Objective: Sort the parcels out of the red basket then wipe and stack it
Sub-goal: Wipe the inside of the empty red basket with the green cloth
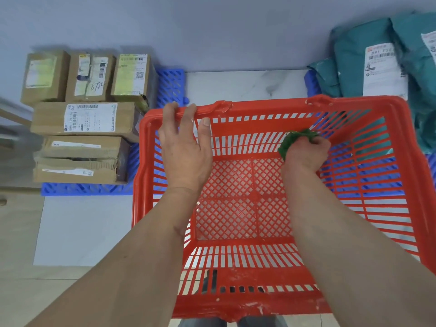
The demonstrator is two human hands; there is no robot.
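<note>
Gripping the far rim of the red basket [259, 128] with the left hand [184, 147], fingers curled over the edge, thumb inside. Pressing a bunched green cloth [293, 141] against the inner far wall near the right corner, right hand [306, 149] clenched around it. Sitting on blue pallets [169, 86] either side: cardboard boxes [85, 119] left, teal mailer bags [368, 55] right; basket between them, holding no parcels.
</note>
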